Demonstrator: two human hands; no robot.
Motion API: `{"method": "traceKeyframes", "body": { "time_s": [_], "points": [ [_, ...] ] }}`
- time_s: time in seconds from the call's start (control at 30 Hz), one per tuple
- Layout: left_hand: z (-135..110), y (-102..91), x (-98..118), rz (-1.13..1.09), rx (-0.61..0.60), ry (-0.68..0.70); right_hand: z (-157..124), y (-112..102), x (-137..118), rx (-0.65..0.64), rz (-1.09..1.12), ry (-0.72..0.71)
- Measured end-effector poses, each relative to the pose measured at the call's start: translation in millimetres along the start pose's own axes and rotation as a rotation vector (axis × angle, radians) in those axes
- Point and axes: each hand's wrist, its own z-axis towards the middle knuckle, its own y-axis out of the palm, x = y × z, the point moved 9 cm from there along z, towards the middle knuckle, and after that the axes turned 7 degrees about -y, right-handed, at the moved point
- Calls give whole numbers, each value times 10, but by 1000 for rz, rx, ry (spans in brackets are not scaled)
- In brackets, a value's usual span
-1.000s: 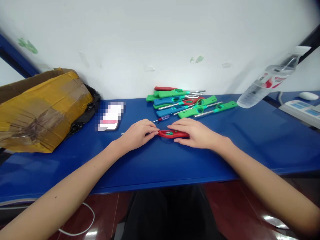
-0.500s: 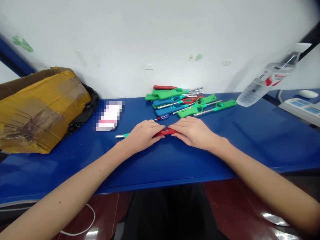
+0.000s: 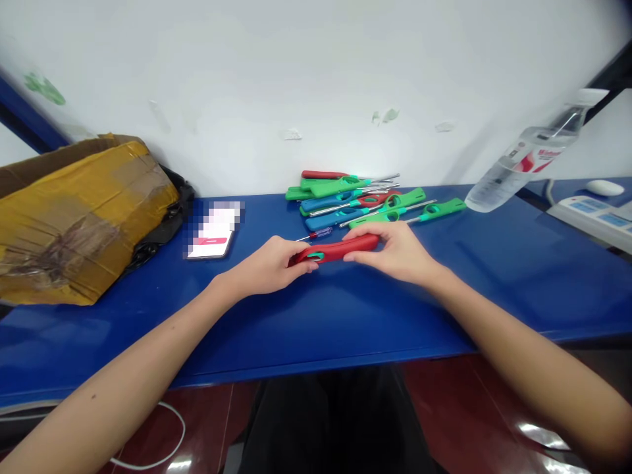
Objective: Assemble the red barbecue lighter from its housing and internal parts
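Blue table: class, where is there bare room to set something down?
Bare: between the red lighter and the near edge; right of the right hand, before the bottle. Crowded: back middle, with piled lighters and a screwdriver; back left, with box and phone.

Desk (image 3: 316, 329): blue top, glossy, front edge straight. At left end, a taped cardboard box (image 3: 83, 224), with black plastic (image 3: 170, 217) bunched against its side facing the desk's middle. Phone (image 3: 212, 243), screen up and partly pixelated, left of centre, nearer back edge than front. Mid back edge: loose heap of lighters (image 3: 336, 187), red, blue and green, overlapping, metal tubes pointing both ways. Screwdriver (image 3: 320, 233) on front-edge side of heap, handle toward right end. Water bottle (image 3: 513, 168) by back edge, toward right corner.
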Motion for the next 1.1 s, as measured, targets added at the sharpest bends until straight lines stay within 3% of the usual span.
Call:
{"method": "traceKeyframes", "body": {
  "time_s": [0.3, 0.4, 0.53, 0.77, 0.87, 0.97, 1.1],
  "points": [
    [22, 57, -70, 31, 54, -67, -26, 198, 136, -108, 198, 213],
    [25, 90, -91, -72, -9, -97, -35, 288, 170, -163, 416, 287],
    [23, 77, -128, -226, -95, -156, -52, 347, 256, -140, 679, 426],
    [-3, 132, -133, -260, -232, -246, -76, 396, 283, -125, 768, 500],
    [0, 56, -87, -46, -62, -173, -124, 386, 390, -63, 760, 628],
    [-29, 4, 69, 264, 164, 30, -178, 379, 482, -13, 767, 743],
    [-60, 114, 165, 531, 241, 183, -205, 399, 513, -11, 771, 797]
  ]
}}
